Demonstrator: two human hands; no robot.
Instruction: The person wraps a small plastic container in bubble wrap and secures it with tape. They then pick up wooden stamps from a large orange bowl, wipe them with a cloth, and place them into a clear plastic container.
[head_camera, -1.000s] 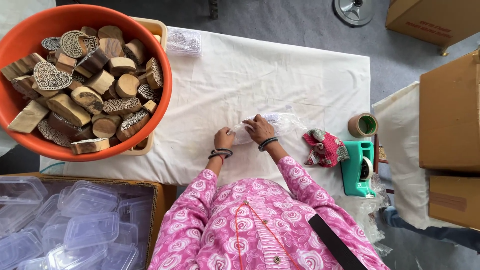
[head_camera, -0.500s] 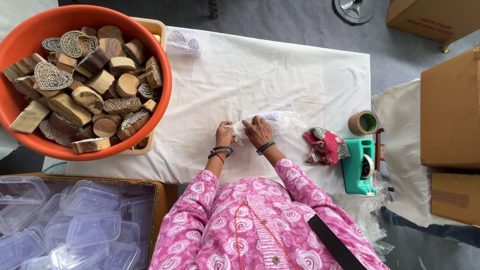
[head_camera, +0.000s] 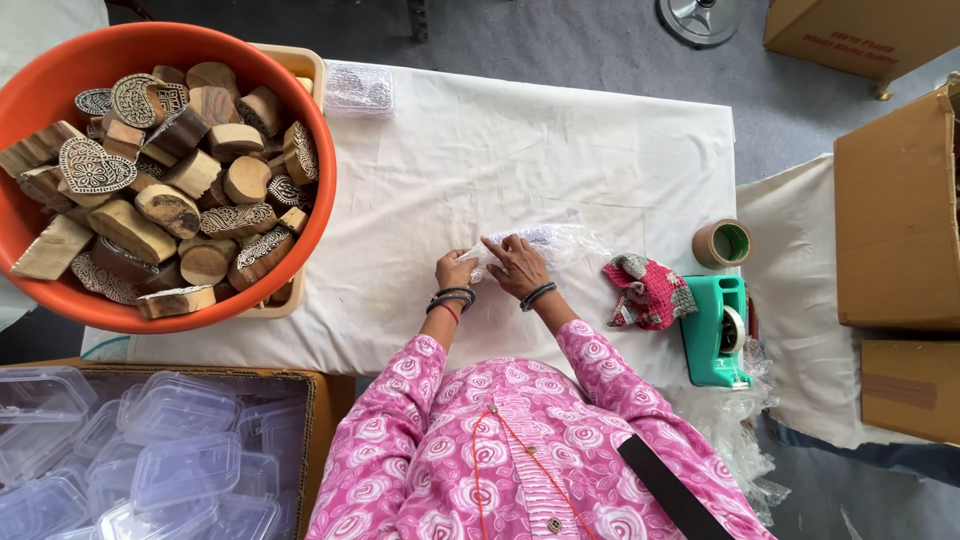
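On the white cloth-covered table, my left hand and my right hand are close together, both gripping a crinkled piece of clear bubble wrap. The wrap is folded around something I cannot make out under my fingers. Dark bangles sit on both wrists, and my pink flowered sleeves fill the bottom of the view.
A big orange tub of carved wooden stamp blocks stands at left. A green tape dispenser, a tape roll and a red patterned cloth lie at right. Clear lidded boxes sit lower left; cardboard cartons at right.
My hands have drawn closer together on the bubble wrap and shifted slightly up the table, folding the wrap tighter. Nothing else has moved.
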